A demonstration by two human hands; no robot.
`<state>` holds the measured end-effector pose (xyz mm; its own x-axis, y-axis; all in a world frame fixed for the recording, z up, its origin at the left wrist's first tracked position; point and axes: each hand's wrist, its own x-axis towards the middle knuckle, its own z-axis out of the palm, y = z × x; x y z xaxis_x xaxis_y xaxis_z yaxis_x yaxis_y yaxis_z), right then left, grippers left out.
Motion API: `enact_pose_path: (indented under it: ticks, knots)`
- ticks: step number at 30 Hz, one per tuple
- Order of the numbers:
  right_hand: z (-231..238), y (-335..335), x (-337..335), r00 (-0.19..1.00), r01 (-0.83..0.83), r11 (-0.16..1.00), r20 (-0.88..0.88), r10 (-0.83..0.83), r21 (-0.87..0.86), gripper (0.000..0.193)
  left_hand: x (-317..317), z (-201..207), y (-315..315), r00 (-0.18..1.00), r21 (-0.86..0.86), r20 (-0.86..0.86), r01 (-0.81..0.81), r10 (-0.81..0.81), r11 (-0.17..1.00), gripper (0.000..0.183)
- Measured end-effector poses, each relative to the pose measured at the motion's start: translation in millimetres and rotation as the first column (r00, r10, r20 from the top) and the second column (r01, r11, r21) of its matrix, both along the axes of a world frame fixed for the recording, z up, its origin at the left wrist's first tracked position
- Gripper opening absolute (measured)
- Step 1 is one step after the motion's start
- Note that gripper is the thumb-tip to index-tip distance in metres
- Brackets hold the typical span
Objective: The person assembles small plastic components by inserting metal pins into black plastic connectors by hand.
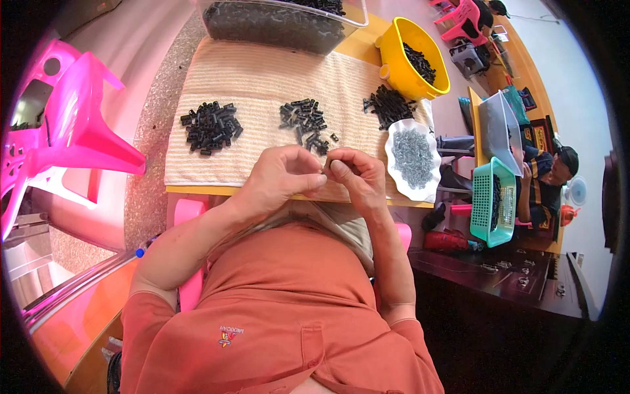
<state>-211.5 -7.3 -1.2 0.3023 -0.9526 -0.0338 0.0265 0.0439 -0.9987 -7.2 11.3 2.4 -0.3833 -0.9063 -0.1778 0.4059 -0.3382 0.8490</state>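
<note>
My left hand (283, 172) and my right hand (361, 178) meet over the near edge of a striped towel (252, 75). Both pinch thumb against fingers, tips almost touching. Something small and dark shows at the right fingertips; the fingers hide most of it. Just beyond lies a loose middle pile of short black plastic pieces (303, 118). A denser pile of black pieces (210, 128) sits to the left. At the right is a heap of longer black parts (388, 105). A white scalloped dish (420, 194), beside my right hand, holds many tiny silvery pieces.
A clear bin (275, 34) of black parts stands at the far edge, a yellow tub (394, 56) at the far right. Pink plastic stools (98, 125) are on the left. Across on the right, a person (541, 167) sits by a green basket (483, 197) and a translucent bin (495, 125).
</note>
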Motion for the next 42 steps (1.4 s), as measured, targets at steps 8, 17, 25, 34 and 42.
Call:
enact_pose_path:
  ticks: [8, 17, 25, 34, 42]
  knots:
    - [-3.6, 3.5, 4.9, 0.999, -0.009, 0.999, 0.050, 0.011, -0.034, 0.017, -0.9, -4.2, -0.7, 1.000, -0.012, 0.011, -0.011, 0.011, 1.000, 0.014]
    - [-11.1, 12.9, 7.9, 0.988, 0.078, 0.997, 0.131, -0.077, 0.001, 0.012, -1.7, -6.8, 0.7, 1.000, -0.024, 0.008, -0.021, 0.021, 0.999, 0.014]
    - [-11.4, 11.7, 5.8, 0.994, 0.058, 0.993, 0.096, -0.048, -0.107, 0.010, -3.0, -10.2, 1.2, 0.999, -0.047, 0.012, -0.040, 0.040, 0.998, 0.013]
    - [-9.6, 12.1, 2.2, 0.989, 0.070, 0.996, 0.132, -0.062, -0.058, 0.018, -1.6, -6.2, 0.0, 0.999, -0.026, -0.001, -0.041, 0.041, 0.999, 0.013]
    - [-15.8, 11.4, 0.4, 0.985, 0.095, 0.991, 0.151, -0.080, -0.091, 0.019, -1.6, -7.3, -1.4, 1.000, -0.035, 0.001, -0.029, 0.030, 0.999, 0.012]
